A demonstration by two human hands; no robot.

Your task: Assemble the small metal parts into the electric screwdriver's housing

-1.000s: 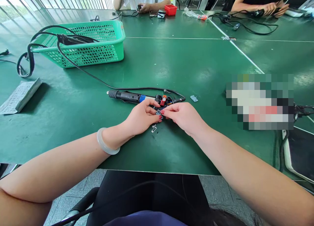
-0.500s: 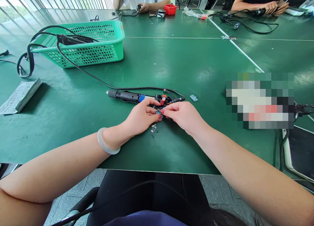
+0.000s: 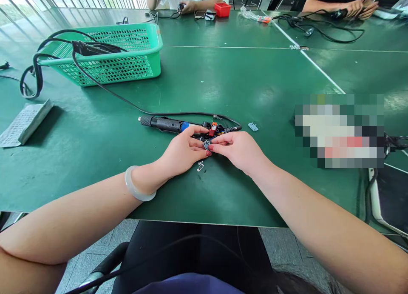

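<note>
Above the green table, a small grey plate-like part (image 3: 207,144) sits between the fingertips of both hands. My left hand (image 3: 183,151) is closed, with thumb and fingers about the part's left side, while its index finger reaches toward a red block (image 3: 212,129). Opposite it, my right hand (image 3: 237,148) pinches the part between thumb and index finger. Just beyond the hands lies a black wand-shaped tool (image 3: 165,124) with a blue band and a cord; fingers partly hide its right end. A tiny framed piece (image 3: 200,168) rests below my left hand.
A similar grey plate (image 3: 253,127) lies right of the hands. The green basket (image 3: 127,64) at the left holds black cables. A wrapped packet (image 3: 27,123) lies at far left, a pixelated patch at right. Two people sit across the table, near a red box (image 3: 222,9).
The small grey part has turned slightly between my fingertips. Both hands remain nearly in place, and the whole view has shifted a little.
</note>
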